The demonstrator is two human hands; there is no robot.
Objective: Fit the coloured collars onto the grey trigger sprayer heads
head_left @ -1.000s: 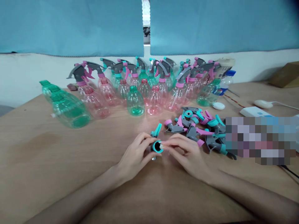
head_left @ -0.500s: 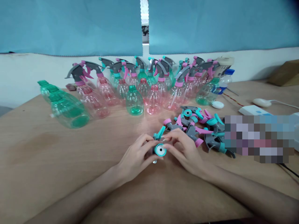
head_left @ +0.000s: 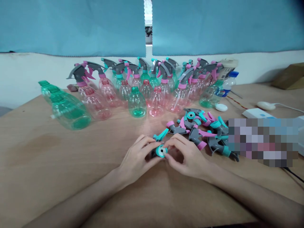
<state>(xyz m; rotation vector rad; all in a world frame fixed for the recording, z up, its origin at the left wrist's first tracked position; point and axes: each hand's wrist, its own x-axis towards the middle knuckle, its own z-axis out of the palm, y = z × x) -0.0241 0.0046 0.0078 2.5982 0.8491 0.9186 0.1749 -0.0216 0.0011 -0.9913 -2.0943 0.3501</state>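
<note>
A trigger spray head (head_left: 161, 151) with a turquoise collar and turquoise trigger is held low over the table, its white underside with a dark centre hole facing me. My left hand (head_left: 139, 156) wraps its fingers and thumb around the grey body from the left. From the right, the thumb and fingertips of my right hand (head_left: 187, 155) pinch at the collar and its white disc. Much of the grey body is hidden behind the left fingers. Just beyond my right hand lies a pile of loose spray heads (head_left: 196, 134), grey with pink or turquoise parts.
Behind my hands stand several pink and green bottles, among them an open green bottle (head_left: 137, 103); many at the back wear spray heads. More green bottles (head_left: 68, 109) stand at left. At right are a labelled bottle (head_left: 229, 84), a white mouse (head_left: 221, 107) and a blurred-out patch.
The spray head has shifted slightly left and tilted in my left hand. My right fingertips have moved from the collar's right edge onto its white face.
</note>
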